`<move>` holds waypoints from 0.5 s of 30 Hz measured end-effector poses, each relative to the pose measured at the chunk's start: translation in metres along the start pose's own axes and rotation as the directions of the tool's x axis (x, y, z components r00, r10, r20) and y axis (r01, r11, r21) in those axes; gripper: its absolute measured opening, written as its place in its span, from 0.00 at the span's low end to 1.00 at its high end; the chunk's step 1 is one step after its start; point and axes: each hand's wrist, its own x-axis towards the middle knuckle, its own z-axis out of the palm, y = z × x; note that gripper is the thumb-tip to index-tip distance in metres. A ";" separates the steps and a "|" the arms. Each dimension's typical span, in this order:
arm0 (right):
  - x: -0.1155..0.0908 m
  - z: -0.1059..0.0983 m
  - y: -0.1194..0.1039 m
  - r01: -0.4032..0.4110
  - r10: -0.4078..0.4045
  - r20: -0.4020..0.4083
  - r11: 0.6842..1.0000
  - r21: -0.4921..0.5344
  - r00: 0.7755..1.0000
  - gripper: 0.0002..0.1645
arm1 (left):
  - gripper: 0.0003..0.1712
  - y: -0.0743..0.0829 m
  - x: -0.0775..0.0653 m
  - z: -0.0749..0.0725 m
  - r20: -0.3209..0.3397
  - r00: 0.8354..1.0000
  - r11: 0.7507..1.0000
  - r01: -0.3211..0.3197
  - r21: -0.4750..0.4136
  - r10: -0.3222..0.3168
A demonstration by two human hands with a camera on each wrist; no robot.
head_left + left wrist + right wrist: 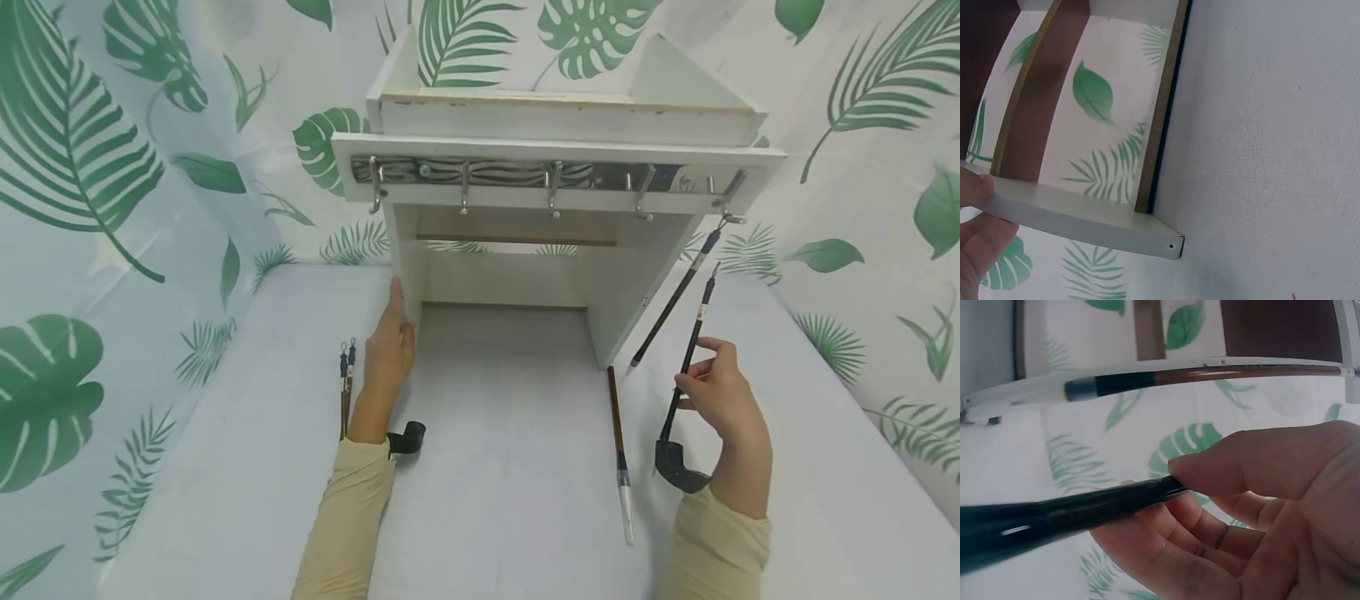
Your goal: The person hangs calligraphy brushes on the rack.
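While the left hand pinches the white wooden rack, the right hand pinches a long, thin black brush near it, loop above the fingers, fat end below.

Brush on rightmost hook

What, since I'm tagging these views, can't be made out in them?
Head: lower ends of the two looped handles, hidden behind the left sleeve.
Head: label print on the brush in the right hand, too small.
Right wrist: that brush's wide end, cut off by the left edge.
Left wrist: most of the left hand, cut off by the left edge.
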 end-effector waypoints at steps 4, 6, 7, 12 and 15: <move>-0.002 -0.003 -0.003 0.029 -0.029 -0.004 0.999 0.019 1.000 0.40 | 0.38 0.002 0.003 -0.001 -0.031 0.999 1.000 -0.028 0.011 0.028; -0.005 -0.005 -0.004 0.042 -0.042 -0.013 0.999 0.007 0.999 0.40 | 0.38 0.003 0.004 -0.001 -0.026 0.999 1.000 -0.024 0.017 0.024; -0.006 -0.007 -0.005 0.048 -0.048 -0.020 0.999 0.002 0.999 0.39 | 0.38 0.003 0.005 -0.001 -0.022 0.999 1.000 -0.023 0.019 0.023; -0.011 -0.012 -0.009 0.079 -0.080 -0.061 0.997 -0.014 0.995 0.39 | 0.37 0.002 0.004 0.000 -0.015 1.000 1.000 -0.018 0.023 0.018; -0.014 -0.012 -0.011 0.109 -0.109 -0.067 0.994 -0.006 0.992 0.38 | 0.37 0.002 0.002 0.001 -0.021 1.000 1.000 -0.015 0.024 0.016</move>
